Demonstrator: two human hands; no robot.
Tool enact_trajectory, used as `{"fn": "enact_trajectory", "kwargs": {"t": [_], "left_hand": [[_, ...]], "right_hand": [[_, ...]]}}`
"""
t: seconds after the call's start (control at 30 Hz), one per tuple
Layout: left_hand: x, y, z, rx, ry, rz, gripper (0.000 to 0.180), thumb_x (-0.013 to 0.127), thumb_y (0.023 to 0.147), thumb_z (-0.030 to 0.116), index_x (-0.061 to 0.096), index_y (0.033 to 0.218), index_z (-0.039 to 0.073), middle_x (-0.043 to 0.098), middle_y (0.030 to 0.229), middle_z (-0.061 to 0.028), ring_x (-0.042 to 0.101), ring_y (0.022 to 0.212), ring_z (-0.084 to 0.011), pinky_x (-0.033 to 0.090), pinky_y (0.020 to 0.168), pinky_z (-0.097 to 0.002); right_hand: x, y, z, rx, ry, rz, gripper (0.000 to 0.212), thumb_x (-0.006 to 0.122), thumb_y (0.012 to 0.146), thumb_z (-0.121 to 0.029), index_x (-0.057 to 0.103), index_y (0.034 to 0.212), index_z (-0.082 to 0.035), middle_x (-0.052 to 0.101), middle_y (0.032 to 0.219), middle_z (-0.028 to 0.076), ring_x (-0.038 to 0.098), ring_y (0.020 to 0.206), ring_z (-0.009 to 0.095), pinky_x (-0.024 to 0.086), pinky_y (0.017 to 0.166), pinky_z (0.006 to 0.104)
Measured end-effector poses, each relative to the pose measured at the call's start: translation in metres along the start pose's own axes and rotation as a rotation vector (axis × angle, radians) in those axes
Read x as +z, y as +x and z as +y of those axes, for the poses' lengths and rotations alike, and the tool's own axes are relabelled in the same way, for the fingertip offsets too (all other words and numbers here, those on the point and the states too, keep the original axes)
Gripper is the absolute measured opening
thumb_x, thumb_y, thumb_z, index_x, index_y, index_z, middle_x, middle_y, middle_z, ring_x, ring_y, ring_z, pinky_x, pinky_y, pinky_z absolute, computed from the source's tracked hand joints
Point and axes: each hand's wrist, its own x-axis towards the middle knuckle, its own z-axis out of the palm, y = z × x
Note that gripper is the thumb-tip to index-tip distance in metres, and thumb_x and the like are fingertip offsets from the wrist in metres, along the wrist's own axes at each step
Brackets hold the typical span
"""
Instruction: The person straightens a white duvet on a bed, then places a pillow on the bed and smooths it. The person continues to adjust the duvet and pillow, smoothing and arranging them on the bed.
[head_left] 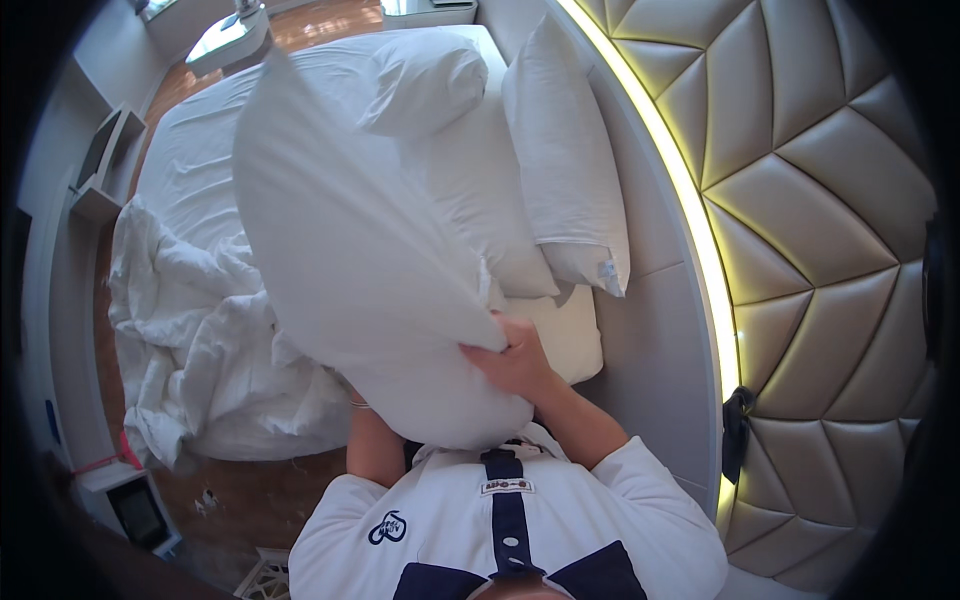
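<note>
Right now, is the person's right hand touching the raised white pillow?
Touching: the head view shows the right hand gripping the raised pillow, fingers pressed against its fabric.

It's a bedroom: a big bed [190, 150], a pillow [565, 160] along its right edge, a padded wall [800, 215], and past the far edge maybe a nightstand [430, 12].

Centre, pillow [345, 250]: matt white cloth, rather smooth, with soft folds | Left, bedding [200, 345]: thin-looking cloth, strongly wrinkled | Right, wall padding [815, 215]: leather-like, smooth, slightly glossy | Top, floor [312, 22]: wood-look, shiny | Upper left, table [226, 42]: smooth, glossy top | Lower centre, shirt [610, 520]: cloth, matt
</note>
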Motion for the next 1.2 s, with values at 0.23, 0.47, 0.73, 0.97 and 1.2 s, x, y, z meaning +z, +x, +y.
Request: {"fn": "enact_trajectory", "kwargs": {"t": [0.23,0.47,0.73,0.97,1.2], "left_hand": [[-0.068,0.037,0.007,0.218,0.309,0.336,0.047,0.047,0.093,0.032,0.050,0.114,-0.009,0.058,0.110,-0.0185,0.058,0.089,-0.0212,0.046,0.079,-0.0322],[-0.129,0.020,-0.052,0.058,0.743,0.445,0.043,0.048,0.091,0.025,0.053,0.107,-0.015,0.060,0.107,-0.0219,0.057,0.096,-0.0276,0.043,0.084,-0.0347],[-0.075,0.004,-0.002,0.057,0.712,0.325,0.038,0.049,0.093,0.027,0.056,0.104,-0.009,0.062,0.094,-0.0126,0.056,0.083,-0.0177,0.044,0.075,-0.0301],[-0.016,-0.043,0.051,0.236,0.909,-0.019,0.025,0.059,0.087,0.016,0.056,0.071,-0.002,0.042,0.051,0.0015,0.036,0.050,-0.0064,0.031,0.045,-0.0267],[-0.021,-0.120,0.118,0.424,1.144,0.182,0.028,0.061,0.084,0.013,0.050,0.064,-0.002,0.039,0.048,-0.0021,0.034,0.047,-0.0075,0.028,0.043,-0.0280]], "right_hand": [[0.016,0.017,0.093,0.509,0.188,0.171,0.021,0.062,0.080,-0.018,0.064,0.085,0.002,0.063,0.074,0.005,0.055,0.069,0.011,0.044,0.061,0.0277],[0.034,-0.045,0.193,1.006,0.233,0.217,0.040,0.059,0.079,-0.023,0.059,0.104,0.008,0.065,0.092,0.015,0.062,0.079,0.020,0.048,0.071,0.0314],[0.033,-0.041,0.166,1.031,0.113,0.109,0.049,0.052,0.084,-0.036,0.058,0.109,0.005,0.064,0.096,0.015,0.062,0.085,0.021,0.047,0.075,0.0322],[0.050,-0.092,0.207,0.936,-0.038,-0.132,0.060,0.036,0.088,-0.050,0.056,0.110,0.002,0.064,0.094,0.014,0.060,0.087,0.024,0.045,0.075,0.0369],[0.102,-0.110,0.225,1.184,0.441,-0.518,0.057,0.036,0.087,-0.050,0.052,0.116,-0.003,0.062,0.101,0.012,0.058,0.095,0.025,0.045,0.078,0.0403]]}}
